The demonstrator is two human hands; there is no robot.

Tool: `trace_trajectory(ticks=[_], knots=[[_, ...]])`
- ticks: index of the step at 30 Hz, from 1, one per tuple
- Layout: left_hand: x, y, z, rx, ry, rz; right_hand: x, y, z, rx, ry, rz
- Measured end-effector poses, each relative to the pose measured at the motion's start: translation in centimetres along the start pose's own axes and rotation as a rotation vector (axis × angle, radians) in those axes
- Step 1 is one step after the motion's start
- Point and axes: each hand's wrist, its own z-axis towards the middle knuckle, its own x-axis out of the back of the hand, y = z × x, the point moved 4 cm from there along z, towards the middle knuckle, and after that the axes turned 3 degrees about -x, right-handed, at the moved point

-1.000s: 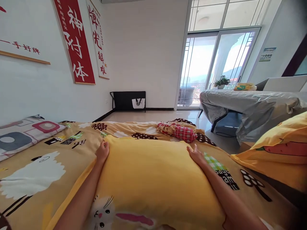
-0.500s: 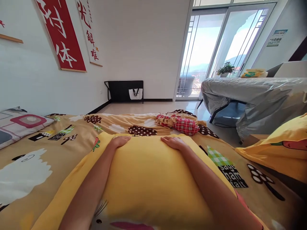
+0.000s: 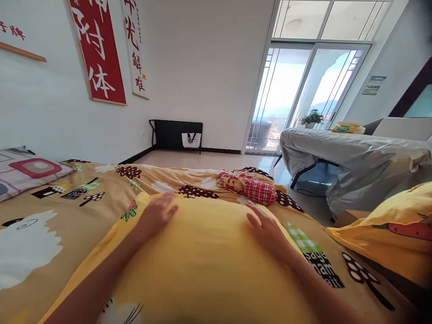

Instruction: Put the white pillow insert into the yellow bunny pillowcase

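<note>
A plump yellow pillow [image 3: 209, 265] lies in front of me on a tan cartoon-print bedspread [image 3: 50, 225]. My left hand [image 3: 155, 215] rests flat on the pillow's far left part, fingers stretched out. My right hand [image 3: 265, 227] lies flat on its far right part, fingers also extended. Both forearms reach across the pillow. Neither hand holds anything. Just past the pillow sits a red checked cloth bundle [image 3: 248, 185] near the bed's far edge.
A second yellow pillow [image 3: 388, 234] lies at the right. A patterned pillow [image 3: 23, 168] sits at the left by the wall. Beyond the bed are a table under a grey cover [image 3: 354, 153], a black rack [image 3: 177, 135] and glass balcony doors [image 3: 297, 90].
Both hands slid from the pillow's side edges inward onto its top, then drew back toward me and slightly apart. The view tilted a little.
</note>
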Motion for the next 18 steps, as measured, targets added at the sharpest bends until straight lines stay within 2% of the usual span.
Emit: trace_trajectory(ticks=[2,3,4,6,8,12,15,18], knots=[[-0.7,5.8,-2.8,-0.337,-0.031,-0.024,-1.5,-5.8,-4.0,0.304,-0.07,-0.042],[-1.2,7.8,-4.3,-0.453,-0.038,-0.012,-2.3,-7.8,-5.8,0.405,-0.074,-0.09],[-1.7,8.9,-5.7,-0.528,-0.042,0.01,-3.1,-9.1,-7.4,0.475,-0.072,-0.138],[-2.5,8.4,-8.2,-0.556,-0.015,0.073,-3.9,-9.1,-9.6,0.507,-0.022,-0.228],[-2.9,5.0,-10.7,-0.449,0.044,0.138,-3.8,-6.1,-11.0,0.417,0.071,-0.294],[-3.6,-4.8,-18.0,-0.055,0.14,0.168,-2.9,3.7,-14.7,0.117,0.209,-0.304],[-5.1,-10.8,-24.2,0.279,0.115,0.006,-3.0,10.0,-18.6,-0.147,0.191,-0.156],[-5.8,-14.8,-27.6,0.588,0.06,-0.186,-3.0,14.2,-21.3,-0.411,0.104,0.072]])
